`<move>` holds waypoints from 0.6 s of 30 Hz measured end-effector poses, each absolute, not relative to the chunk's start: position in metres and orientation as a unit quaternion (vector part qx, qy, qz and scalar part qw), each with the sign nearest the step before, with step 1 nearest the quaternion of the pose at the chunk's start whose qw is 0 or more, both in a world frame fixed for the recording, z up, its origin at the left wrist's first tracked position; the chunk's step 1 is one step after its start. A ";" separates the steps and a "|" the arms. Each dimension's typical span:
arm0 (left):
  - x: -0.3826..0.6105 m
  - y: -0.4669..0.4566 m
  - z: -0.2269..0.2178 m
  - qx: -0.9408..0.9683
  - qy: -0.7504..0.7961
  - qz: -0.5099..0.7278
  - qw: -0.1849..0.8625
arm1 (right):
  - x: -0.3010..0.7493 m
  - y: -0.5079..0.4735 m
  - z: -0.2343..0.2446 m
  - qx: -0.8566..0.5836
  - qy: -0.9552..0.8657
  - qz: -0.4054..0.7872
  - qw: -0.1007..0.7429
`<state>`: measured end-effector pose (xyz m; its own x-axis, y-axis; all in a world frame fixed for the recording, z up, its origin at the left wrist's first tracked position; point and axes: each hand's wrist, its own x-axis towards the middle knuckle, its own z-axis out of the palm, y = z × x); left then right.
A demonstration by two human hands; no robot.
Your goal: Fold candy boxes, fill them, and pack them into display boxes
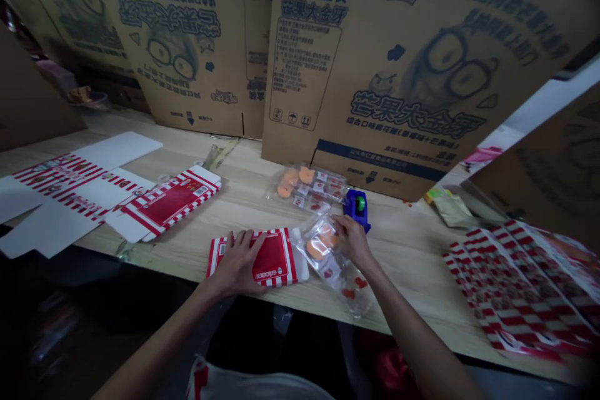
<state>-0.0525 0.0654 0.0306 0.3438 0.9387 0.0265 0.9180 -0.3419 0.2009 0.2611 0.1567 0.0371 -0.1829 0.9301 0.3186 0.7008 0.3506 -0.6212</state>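
Observation:
My left hand (239, 260) lies flat, fingers spread, on a red and white striped box (276, 259) near the table's front edge. Just right of the box, my right hand (352, 239) rests with its fingers curled on a clear plastic bag (328, 253) holding orange pieces and small red items. Touching the far side of my right hand stands a blue tape dispenser (357, 206). A second clear bag (309, 187) with orange pieces lies behind, closer to the cartons.
Large printed cardboard cartons (398, 62) stand along the back of the wooden table (412, 244). Flat striped box blanks lie at the left (79, 190), a folded one (171, 200) beside them, and a stack of them at the right (525, 287).

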 end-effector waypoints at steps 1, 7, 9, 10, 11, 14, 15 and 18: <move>-0.050 0.063 0.031 0.818 0.565 0.072 0.075 | 0.266 0.154 0.032 -0.552 -0.742 0.168 0.342; -0.042 0.055 0.035 0.812 0.572 0.091 0.072 | 0.278 0.140 0.034 -0.548 -0.739 0.184 0.347; -0.037 0.054 0.036 0.816 0.566 0.098 0.056 | 0.268 0.128 0.041 -0.489 -0.786 0.233 0.297; -0.034 0.054 0.035 0.822 0.559 0.100 0.046 | 0.262 0.121 0.044 -0.457 -0.810 0.257 0.264; -0.031 0.053 0.035 0.828 0.550 0.101 0.039 | 0.254 0.115 0.046 -0.432 -0.827 0.275 0.232; -0.021 0.053 0.031 0.841 0.532 0.089 0.036 | 0.233 0.104 0.044 -0.421 -0.835 0.292 0.199; -0.019 0.054 0.030 0.842 0.531 0.082 0.042 | 0.229 0.103 0.040 -0.434 -0.826 0.293 0.209; -0.018 0.055 0.028 0.840 0.535 0.059 0.070 | 0.239 0.106 0.023 -0.498 -0.774 0.284 0.268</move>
